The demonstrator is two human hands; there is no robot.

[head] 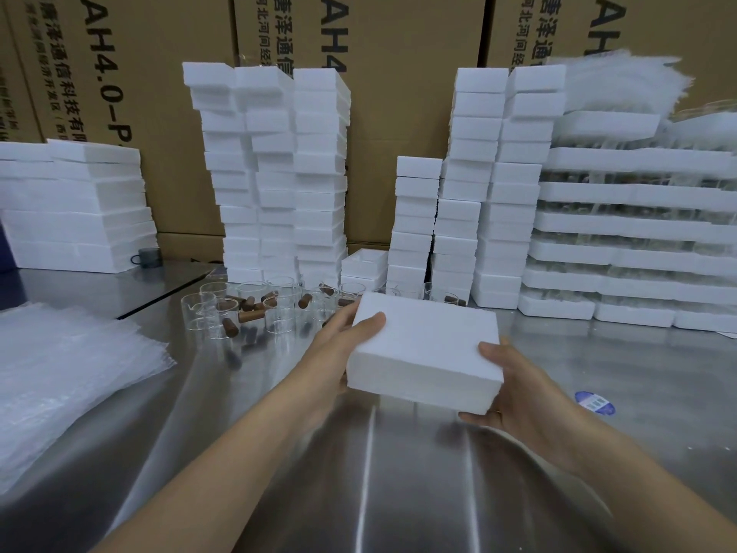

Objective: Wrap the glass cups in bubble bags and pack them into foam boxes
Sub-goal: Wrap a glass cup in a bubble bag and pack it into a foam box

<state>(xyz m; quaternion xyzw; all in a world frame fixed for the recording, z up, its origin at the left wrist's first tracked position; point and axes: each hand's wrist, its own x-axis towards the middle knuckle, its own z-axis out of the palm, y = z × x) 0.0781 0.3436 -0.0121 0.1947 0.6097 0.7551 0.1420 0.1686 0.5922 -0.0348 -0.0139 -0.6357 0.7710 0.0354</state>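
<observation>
A closed white foam box [426, 349] is held above the steel table, tilted slightly. My left hand [343, 345] grips its left side with the thumb on top. Its right front corner rests in my right hand [514, 389], thumb on the lid. Several clear glass cups [279, 309] with brown wooden handles stand behind the box at the middle of the table. A stack of bubble bags [67, 365] lies flat at the left.
Tall stacks of white foam boxes [279, 173] rise at the back, with flatter foam trays [638, 233] at the right and foam slabs [75, 205] at the left. Cardboard cartons [399, 73] form the wall behind. A blue sticker [595, 401] lies on the table at the right.
</observation>
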